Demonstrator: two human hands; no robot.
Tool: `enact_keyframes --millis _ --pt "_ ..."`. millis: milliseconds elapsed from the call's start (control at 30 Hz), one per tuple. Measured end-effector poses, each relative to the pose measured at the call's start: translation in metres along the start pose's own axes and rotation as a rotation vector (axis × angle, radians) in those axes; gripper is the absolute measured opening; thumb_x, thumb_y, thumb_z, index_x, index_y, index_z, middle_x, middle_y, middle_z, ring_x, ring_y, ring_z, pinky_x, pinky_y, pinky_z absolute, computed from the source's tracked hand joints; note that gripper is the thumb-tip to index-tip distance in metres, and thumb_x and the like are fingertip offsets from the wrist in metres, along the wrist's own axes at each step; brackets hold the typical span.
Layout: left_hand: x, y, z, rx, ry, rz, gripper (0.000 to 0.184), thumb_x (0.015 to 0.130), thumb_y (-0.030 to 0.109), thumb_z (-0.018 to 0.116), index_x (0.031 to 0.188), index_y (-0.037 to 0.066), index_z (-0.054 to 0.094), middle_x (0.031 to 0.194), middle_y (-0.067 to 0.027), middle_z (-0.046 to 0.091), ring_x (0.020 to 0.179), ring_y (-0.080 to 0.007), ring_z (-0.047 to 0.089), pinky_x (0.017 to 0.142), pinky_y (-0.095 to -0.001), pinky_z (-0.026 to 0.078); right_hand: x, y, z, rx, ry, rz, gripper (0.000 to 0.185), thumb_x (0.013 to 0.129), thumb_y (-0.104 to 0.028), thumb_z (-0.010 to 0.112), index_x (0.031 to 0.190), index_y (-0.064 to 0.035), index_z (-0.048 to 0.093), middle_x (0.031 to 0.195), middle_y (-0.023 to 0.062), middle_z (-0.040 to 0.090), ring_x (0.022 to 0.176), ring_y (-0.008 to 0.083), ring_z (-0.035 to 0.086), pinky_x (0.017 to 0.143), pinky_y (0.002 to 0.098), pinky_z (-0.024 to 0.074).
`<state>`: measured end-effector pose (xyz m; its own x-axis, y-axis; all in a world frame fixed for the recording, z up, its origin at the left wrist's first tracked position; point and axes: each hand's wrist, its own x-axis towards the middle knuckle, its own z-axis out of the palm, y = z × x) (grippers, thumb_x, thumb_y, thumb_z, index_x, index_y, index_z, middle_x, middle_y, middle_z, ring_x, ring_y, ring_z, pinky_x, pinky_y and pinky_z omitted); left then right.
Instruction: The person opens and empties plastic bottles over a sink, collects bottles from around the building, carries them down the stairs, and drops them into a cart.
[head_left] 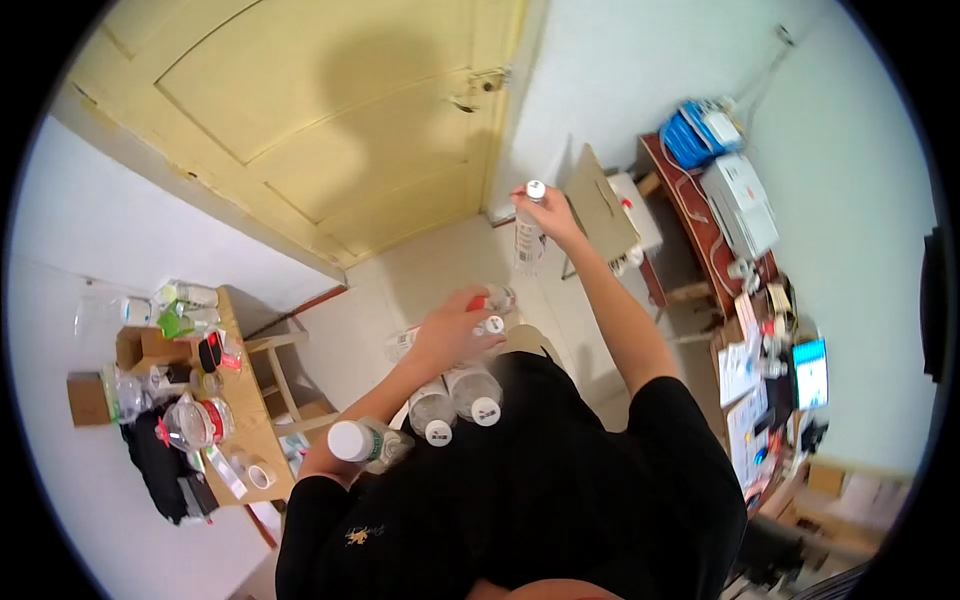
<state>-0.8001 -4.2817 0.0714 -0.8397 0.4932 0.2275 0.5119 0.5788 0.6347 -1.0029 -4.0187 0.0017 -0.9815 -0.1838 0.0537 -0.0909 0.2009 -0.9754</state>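
Note:
My right hand (pixel 551 214) is closed around the neck of a clear plastic bottle (pixel 528 248) with a white cap, held upright and out in front of me. Several more plastic bottles are cradled between my left forearm and my black shirt. Two of them, a clear bottle (pixel 432 408) and another clear bottle (pixel 474 388), point their white caps toward me. A wide-capped bottle (pixel 362 442) sits in the crook of my left elbow. My left hand (pixel 462 325) curls over bottles at the front, including a red-labelled bottle (pixel 500 298); its grip is partly hidden.
A yellow door (pixel 340 130) stands ahead. At left, a wooden table (pixel 245 375) holds boxes, a large plastic jug (pixel 200 422) and a tape roll (pixel 261 475). To the right are a cardboard piece (pixel 600 208), a white printer (pixel 740 207) and a cluttered desk with a lit screen (pixel 810 374).

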Motion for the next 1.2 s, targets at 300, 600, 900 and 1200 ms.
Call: enact_keyframes --millis 300,600,900,1200 --pt "0.098 -0.046 -0.023 0.127 0.214 -0.503 0.035 0.084 0.036 0.086 0.107 0.010 0.081 0.131 -0.0076 0.065 0.114 -0.0314 0.067 0.095 -0.0442 0.058 0.310 0.123 0.049 -0.566 -0.105 -0.296 0.031 0.094 -0.039 0.075 0.110 -0.0124 0.081 0.141 0.0248 0.065 0.137 0.0363 0.059 0.111 0.0459 0.0483" --pt "0.146 -0.019 0.010 0.124 0.346 -0.754 0.037 0.087 0.034 0.085 0.113 0.009 0.078 0.133 -0.0083 0.063 0.115 -0.0304 0.065 0.094 -0.0427 0.059 0.370 0.146 0.045 -0.506 -0.467 -0.184 0.035 0.094 -0.038 0.076 0.109 -0.0065 0.080 0.132 0.0211 0.069 0.132 0.0378 0.057 0.114 0.0458 0.0434" --pt "0.095 0.049 0.068 0.170 0.496 -0.765 0.035 0.088 0.035 0.083 0.104 0.005 0.077 0.131 -0.0066 0.060 0.109 -0.0284 0.064 0.087 -0.0429 0.059 0.280 0.176 0.036 -0.411 -0.496 -0.346 0.032 0.093 -0.033 0.080 0.108 -0.0053 0.081 0.136 0.0248 0.065 0.135 0.0408 0.055 0.116 0.0487 0.0420" --pt "0.021 0.149 0.157 0.077 0.533 -0.789 0.036 0.090 0.036 0.083 0.110 0.008 0.077 0.134 -0.0069 0.062 0.118 -0.0297 0.065 0.097 -0.0426 0.058 0.066 0.152 0.001 -0.279 -0.871 -0.228 0.032 0.094 -0.025 0.079 0.120 -0.0065 0.078 0.142 0.0242 0.064 0.136 0.0351 0.058 0.110 0.0429 0.0492"
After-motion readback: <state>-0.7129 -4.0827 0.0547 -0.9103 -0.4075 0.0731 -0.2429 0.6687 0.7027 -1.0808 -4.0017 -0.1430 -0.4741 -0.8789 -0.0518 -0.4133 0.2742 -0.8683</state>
